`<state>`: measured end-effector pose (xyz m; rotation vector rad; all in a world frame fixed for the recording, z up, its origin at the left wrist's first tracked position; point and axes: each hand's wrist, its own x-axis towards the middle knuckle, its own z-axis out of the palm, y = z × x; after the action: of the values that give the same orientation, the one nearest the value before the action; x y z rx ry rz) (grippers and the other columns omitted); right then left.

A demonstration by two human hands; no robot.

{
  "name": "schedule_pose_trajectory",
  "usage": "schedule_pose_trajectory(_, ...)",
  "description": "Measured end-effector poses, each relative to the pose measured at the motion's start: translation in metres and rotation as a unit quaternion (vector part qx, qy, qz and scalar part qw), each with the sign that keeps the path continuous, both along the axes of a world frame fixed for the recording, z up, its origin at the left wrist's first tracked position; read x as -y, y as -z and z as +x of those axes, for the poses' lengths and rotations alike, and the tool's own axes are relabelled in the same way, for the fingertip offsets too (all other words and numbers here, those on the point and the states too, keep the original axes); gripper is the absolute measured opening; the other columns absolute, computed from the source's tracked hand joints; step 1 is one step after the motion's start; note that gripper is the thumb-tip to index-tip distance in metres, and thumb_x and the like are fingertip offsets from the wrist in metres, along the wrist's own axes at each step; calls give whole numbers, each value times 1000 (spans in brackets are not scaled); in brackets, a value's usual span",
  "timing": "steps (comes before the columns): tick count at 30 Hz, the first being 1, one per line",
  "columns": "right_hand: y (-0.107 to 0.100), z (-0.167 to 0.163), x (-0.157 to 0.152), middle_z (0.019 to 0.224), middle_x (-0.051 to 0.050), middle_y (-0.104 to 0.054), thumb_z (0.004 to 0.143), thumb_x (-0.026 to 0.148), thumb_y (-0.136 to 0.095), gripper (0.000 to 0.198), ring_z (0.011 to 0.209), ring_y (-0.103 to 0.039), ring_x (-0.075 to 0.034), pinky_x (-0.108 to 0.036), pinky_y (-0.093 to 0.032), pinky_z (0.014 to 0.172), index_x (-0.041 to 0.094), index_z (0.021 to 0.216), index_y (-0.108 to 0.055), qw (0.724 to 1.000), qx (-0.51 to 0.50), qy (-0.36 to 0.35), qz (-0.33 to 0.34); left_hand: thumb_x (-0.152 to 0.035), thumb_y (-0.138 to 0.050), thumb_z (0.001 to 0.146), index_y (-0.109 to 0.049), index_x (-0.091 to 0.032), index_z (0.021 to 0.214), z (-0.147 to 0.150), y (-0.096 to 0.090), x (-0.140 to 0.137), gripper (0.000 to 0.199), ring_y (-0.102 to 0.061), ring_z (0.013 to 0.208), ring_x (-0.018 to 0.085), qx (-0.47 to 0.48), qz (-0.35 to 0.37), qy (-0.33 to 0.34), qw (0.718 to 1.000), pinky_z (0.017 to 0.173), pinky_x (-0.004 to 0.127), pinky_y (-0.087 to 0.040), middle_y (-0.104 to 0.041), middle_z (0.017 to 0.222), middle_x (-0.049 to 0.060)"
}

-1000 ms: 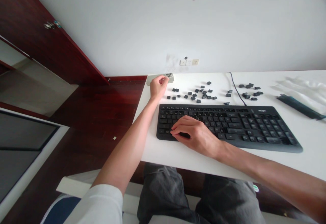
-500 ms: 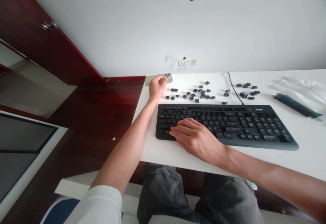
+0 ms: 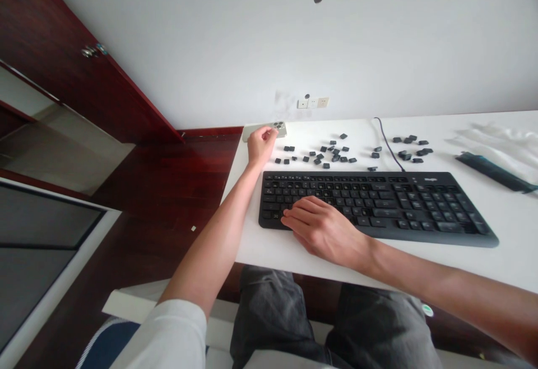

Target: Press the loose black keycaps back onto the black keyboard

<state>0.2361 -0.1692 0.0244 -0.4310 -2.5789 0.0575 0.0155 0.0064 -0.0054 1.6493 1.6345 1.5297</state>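
A black keyboard (image 3: 424, 206) lies on the white table with several gaps among its keys. My right hand (image 3: 323, 228) rests over its left part, palm down, fingers bent and close together. Its fingertips touch the lower left keys, and anything between them is hidden. Farther back, my left hand (image 3: 261, 144) is raised at the table's far left corner with its fingers curled into a pinch. What they hold, if anything, cannot be made out. Behind that hand lies a phone (image 3: 281, 127), partly covered. Loose black keycaps (image 3: 327, 165) are scattered behind the keyboard.
More keycaps (image 3: 406, 155) lie right of the keyboard cable (image 3: 389, 144). A dark narrow packet (image 3: 496, 172) and crumpled clear plastic (image 3: 504, 139) occupy the right side. The wall with its sockets (image 3: 312, 103) borders the white table (image 3: 247, 246) behind. A dark red door (image 3: 113, 89) stands left.
The view has shifted slightly, so everything appears a little farther right. Both hands keep nearly the same place and pose relative to the keyboard.
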Motion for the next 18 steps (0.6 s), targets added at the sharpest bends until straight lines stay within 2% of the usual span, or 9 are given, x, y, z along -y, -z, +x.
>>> schedule_pose_trajectory(5, -3, 12, -19, 106, -9, -81, 99, 8, -59, 23, 100, -70, -26, -43, -60, 87, 16, 111, -78, 997, -60, -37, 14, -32, -67, 90, -73, -19, 77, 0, 0, -2, 19, -54, 62, 16, 3, 1, 0, 1000, 62, 27, -38, -60, 62, -1)
schedule_pose_trajectory(7, -8, 21, -30, 110, -8, -82, 97, 8, -60, 25, 102, -70, -26, -43, -61, 89, 18, 113, -78, 996, -86, -31, 11, -33, -66, 90, -73, -18, 78, 0, 1, -2, 20, -53, 61, 15, 5, -6, 0, 1000, 61, 27, -36, -58, 61, -1)
schedule_pose_trajectory(13, -24, 51, -64, 99, -7, -81, 93, 6, -58, 31, 94, -71, -25, -41, -64, 82, 21, 108, -81, 988, -129, 69, -46, -34, -66, 89, -75, -18, 79, -1, 0, -2, 21, -52, 61, 15, 1, -5, 1, 1000, 62, 26, -37, -58, 61, -1)
schedule_pose_trajectory(16, -37, 76, -86, 96, -6, -82, 93, 9, -59, 30, 93, -73, -26, -41, -63, 80, 24, 105, -82, 986, -123, 107, -44, -36, -65, 88, -76, -18, 80, -1, -1, -1, 22, -55, 64, 15, -2, -4, -1, 1000, 63, 26, -39, -64, 66, 0)
schedule_pose_trajectory(18, -49, 104, -106, 95, -4, -82, 92, 13, -61, 28, 94, -74, -26, -41, -62, 83, 27, 103, -83, 977, -133, 165, -24, -36, -64, 88, -77, -18, 81, -1, -2, -1, 24, -58, 67, 16, -6, -5, 2, 1000, 65, 26, -42, -68, 71, 2)
